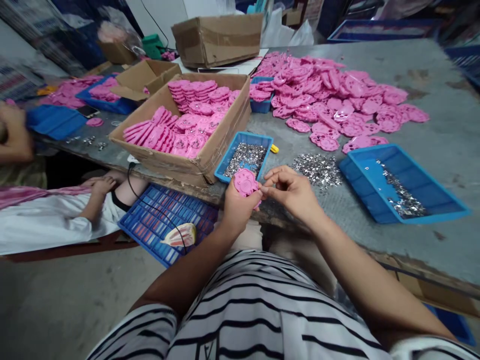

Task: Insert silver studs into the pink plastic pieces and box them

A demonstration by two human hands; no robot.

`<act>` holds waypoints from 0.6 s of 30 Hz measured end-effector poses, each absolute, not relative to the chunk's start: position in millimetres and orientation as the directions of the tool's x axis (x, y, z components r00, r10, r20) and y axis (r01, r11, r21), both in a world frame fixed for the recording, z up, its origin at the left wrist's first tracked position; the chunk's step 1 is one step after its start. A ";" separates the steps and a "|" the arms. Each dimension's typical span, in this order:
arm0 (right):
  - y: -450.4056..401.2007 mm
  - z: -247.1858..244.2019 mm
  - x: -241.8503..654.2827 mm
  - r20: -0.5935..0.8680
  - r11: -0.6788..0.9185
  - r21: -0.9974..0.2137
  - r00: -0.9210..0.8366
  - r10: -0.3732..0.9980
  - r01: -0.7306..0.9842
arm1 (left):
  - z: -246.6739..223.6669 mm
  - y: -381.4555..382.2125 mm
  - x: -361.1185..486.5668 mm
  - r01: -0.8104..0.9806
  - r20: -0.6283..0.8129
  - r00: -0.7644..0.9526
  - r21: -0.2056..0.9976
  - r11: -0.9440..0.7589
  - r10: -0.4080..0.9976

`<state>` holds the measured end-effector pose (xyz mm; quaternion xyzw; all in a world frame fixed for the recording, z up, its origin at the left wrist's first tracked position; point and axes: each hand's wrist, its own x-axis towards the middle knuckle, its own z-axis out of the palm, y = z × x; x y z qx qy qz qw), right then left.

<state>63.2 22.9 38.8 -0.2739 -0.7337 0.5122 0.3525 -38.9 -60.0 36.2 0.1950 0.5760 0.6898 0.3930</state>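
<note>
A pink moulded plastic piece (245,182), rounded with raised details, is gripped in my left hand (237,207) just in front of the table edge. My right hand (291,192) is beside it, thumb and fingers pinched close to the piece's right edge; whatever lies between those fingertips is too small to make out. Just beyond the piece is a small blue tray (267,150) of tiny shiny metal parts (247,156). A loose heap of similar metal parts (318,169) lies on the table past my right hand.
A cardboard box (225,135) of stacked pink pieces stands at left. A large pink pile (337,100) covers the back. At right sits a blue bin (369,195) with metal parts. Another person (45,220) sits at left, near a blue crate (150,210) on the floor.
</note>
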 end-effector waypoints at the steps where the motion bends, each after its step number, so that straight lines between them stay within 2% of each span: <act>1: 23.9 42.0 64.9 0.245 0.353 -0.934 -0.621 0.745 0.054 | 36.8 -60.9 -39.4 -0.329 -0.179 -0.605 0.944 -0.039 0.776; 4: 24.7 48.5 69.2 0.212 0.306 -0.951 -0.630 0.747 0.042 | 39.5 -62.8 -42.8 -0.459 -0.186 -0.497 0.885 -0.075 0.847; 8: 21.1 48.4 71.0 0.153 0.222 -0.974 -0.609 0.778 0.039 | 44.3 -61.4 -46.5 -0.660 -0.251 -0.331 0.751 -0.033 0.910; 18: 16.4 48.6 68.5 0.069 0.208 -0.972 -0.708 0.703 0.113 | 52.6 -56.3 -42.0 -0.722 -0.340 -0.377 0.690 -0.043 0.862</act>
